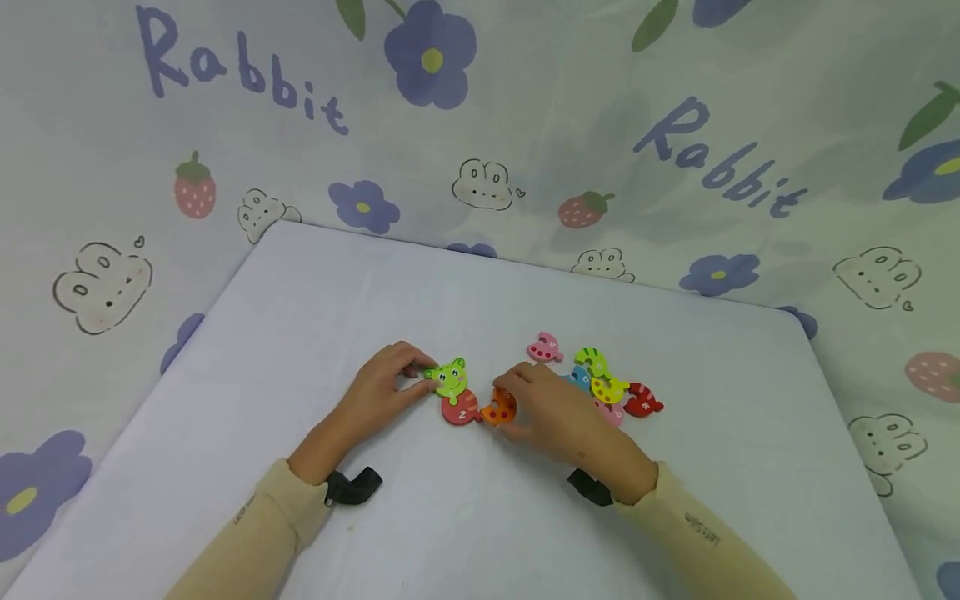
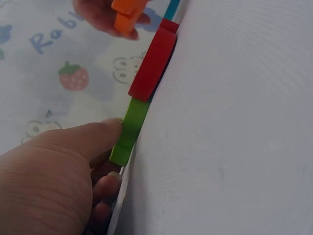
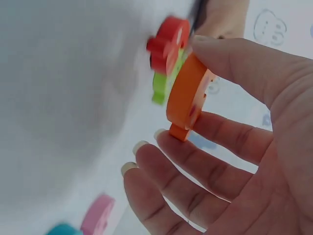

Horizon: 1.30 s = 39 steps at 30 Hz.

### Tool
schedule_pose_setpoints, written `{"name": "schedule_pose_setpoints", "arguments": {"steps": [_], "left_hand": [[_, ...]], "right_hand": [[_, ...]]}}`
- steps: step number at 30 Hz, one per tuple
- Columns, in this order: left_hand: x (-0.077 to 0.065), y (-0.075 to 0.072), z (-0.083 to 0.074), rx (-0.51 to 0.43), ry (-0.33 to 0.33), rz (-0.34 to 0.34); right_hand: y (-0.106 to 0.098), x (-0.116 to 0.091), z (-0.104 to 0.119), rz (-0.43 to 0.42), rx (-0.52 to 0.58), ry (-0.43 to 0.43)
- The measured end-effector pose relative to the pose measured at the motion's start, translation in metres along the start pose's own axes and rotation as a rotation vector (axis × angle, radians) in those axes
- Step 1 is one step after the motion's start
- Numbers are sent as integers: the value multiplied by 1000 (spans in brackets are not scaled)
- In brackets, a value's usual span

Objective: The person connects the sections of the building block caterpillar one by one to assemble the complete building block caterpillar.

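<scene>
My left hand (image 1: 382, 379) pinches the edge of a green frog-like head puzzle piece (image 1: 450, 380) lying on the table. Joined below the head is a red puzzle piece (image 1: 459, 409) marked 2; in the left wrist view, the green and red edges meet in a line. Between thumb and fingers, my right hand (image 1: 551, 408) holds an orange puzzle piece (image 3: 187, 93) with red dots. It is raised off the table, close to the right side of the red piece's knob.
Right of my right hand lie several loose pieces: a pink one (image 1: 544, 347), a green striped one (image 1: 592, 362), a yellow one (image 1: 609, 389), a blue one (image 1: 578, 377) and a dark red one (image 1: 642, 400). A patterned curtain (image 1: 525, 125) stands behind the white table (image 1: 375, 283).
</scene>
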<state>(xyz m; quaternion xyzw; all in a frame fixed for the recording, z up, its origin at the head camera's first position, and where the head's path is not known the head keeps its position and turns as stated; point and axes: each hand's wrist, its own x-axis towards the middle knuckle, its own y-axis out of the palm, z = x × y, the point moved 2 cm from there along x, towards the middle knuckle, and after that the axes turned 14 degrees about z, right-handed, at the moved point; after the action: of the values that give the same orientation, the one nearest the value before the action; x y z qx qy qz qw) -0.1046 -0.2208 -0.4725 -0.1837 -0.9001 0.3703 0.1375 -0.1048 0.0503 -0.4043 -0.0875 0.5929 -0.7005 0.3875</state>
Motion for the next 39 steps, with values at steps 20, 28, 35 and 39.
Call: {"name": "schedule_pose_setpoints", "arguments": {"steps": [20,28,35,39], "left_hand": [[3,4,1,-8,-6,18],[2,0,-1,0,-4,3],[2,-1,0,-10,-26,20],[2,0,1,-9,-31,23]], "right_hand": [[18,8,12,-9,-48,-50],[18,11,14,0,-84,-45],[20,13,19,13,-146,-44],[20,13,18,15,-128,-28]]}}
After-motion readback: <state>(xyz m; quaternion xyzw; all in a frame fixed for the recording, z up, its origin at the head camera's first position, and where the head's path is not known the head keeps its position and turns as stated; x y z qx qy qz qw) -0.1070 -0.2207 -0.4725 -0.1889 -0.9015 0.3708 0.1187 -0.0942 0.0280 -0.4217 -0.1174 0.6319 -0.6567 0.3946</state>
